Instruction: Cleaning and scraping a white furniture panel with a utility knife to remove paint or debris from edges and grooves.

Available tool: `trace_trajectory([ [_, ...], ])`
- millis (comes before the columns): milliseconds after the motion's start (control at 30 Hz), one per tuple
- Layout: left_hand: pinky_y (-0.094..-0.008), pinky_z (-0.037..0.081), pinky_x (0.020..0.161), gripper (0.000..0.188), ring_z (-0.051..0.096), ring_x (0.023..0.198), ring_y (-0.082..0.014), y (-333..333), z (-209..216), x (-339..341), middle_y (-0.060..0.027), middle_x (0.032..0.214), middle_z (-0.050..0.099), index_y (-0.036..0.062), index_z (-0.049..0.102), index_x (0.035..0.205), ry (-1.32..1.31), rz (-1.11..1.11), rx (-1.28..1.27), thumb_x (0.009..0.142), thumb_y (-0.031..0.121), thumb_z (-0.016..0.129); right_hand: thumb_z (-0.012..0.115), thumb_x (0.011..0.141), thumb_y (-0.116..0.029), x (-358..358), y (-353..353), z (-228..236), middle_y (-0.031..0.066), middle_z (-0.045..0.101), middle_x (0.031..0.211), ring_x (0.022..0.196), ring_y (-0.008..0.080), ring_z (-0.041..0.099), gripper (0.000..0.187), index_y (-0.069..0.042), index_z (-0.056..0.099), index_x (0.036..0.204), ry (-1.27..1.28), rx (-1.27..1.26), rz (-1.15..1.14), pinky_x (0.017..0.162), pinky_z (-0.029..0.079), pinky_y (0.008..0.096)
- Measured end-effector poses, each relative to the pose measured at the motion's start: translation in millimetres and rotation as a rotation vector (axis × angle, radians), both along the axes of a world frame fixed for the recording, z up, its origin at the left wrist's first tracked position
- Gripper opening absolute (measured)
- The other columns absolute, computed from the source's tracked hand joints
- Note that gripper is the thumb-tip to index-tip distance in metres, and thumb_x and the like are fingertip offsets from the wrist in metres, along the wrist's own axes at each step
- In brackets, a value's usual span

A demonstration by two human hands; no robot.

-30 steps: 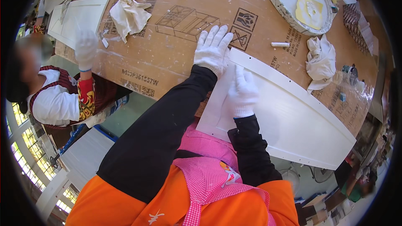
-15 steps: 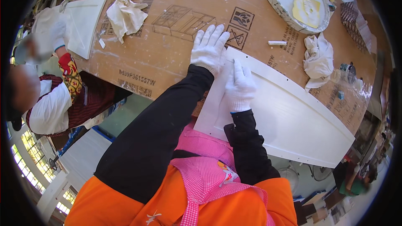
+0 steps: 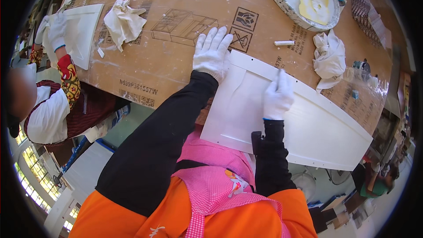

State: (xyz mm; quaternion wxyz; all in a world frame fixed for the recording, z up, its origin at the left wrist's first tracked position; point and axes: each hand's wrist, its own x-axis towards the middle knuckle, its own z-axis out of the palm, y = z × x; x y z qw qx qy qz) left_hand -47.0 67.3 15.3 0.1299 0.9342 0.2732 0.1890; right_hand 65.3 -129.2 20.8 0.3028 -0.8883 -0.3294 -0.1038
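Observation:
A white panel (image 3: pixel 326 136) with a raised border and small holes along its edges lies slanted on the cardboard-covered table, its near edge by my apron. My left hand (image 3: pixel 211 55), in a white knit glove, rests flat with fingers spread at the panel's far left corner, partly on the cardboard. Over the panel, close to its far border, is my gloved right hand (image 3: pixel 278 98). Its index finger points forward and the other fingers are curled in; whatever they may hold is hidden.
Beyond the panel are a round white tub lid (image 3: pixel 282 6) with a yellow sheet (image 3: pixel 313 6), a white stick (image 3: pixel 284 42), and crumpled cloths (image 3: pixel 329 59) (image 3: pixel 124 23). At left, a co-worker's gloved hands (image 3: pixel 57 31) are at another white panel (image 3: pixel 83 28).
My right hand has moved right across the panel, from beside its left border to near the far border. My left hand stays at the corner. The co-worker's hands have shifted.

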Motion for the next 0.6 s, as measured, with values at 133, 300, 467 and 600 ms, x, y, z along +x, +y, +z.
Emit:
trace_trajectory([
  [133,-0.0507,0.028,0.122,0.049,0.043,0.145,-0.03,-3.5,-0.5,8.6,-0.007,0.153,0.052,0.0163,0.058,0.139,-0.006,-0.017,-0.004,0.09,0.016,0.061,0.06,0.085,0.002,2.3,13.7,11.4,0.0197,0.069,0.101,0.089,0.0368,0.069,0.039,-0.001,0.068,0.123,0.109,-0.167,-0.059,0.078,0.056,0.0429],
  [300,-0.0518,0.028,0.121,0.048,0.044,0.144,-0.0289,-1.0,-3.9,5.5,-0.0082,0.152,0.052,0.0147,0.059,0.137,0.02,-0.02,0.031,0.09,0.02,0.064,0.062,0.086,-0.003,-4.2,18.5,11.0,0.0209,0.072,0.104,0.091,0.037,0.07,0.038,-0.002,0.068,0.124,0.111,-0.121,-0.011,0.082,0.057,0.0421],
  [467,-0.0516,0.028,0.122,0.048,0.043,0.145,-0.0297,1.3,-0.9,2.0,-0.0085,0.153,0.051,0.0143,0.058,0.138,0.019,-0.024,0.029,0.09,0.021,0.063,0.063,0.087,-0.003,61.8,-82.8,-1.8,0.0208,0.071,0.102,0.09,0.0371,0.069,0.036,-0.001,0.069,0.122,-0.016,-0.117,-0.333,0.083,0.056,0.0422],
  [600,-0.0523,0.028,0.121,0.049,0.043,0.145,-0.0304,-0.6,-2.2,3.5,-0.0091,0.154,0.05,0.014,0.058,0.139,0.014,-0.028,0.03,0.091,0.021,0.063,0.064,0.086,-0.005,30.7,-26.8,-0.7,0.0179,0.066,0.092,0.082,0.0378,0.066,0.034,-0.005,0.069,0.12,-0.029,-0.128,-0.118,0.076,0.055,0.0442],
])
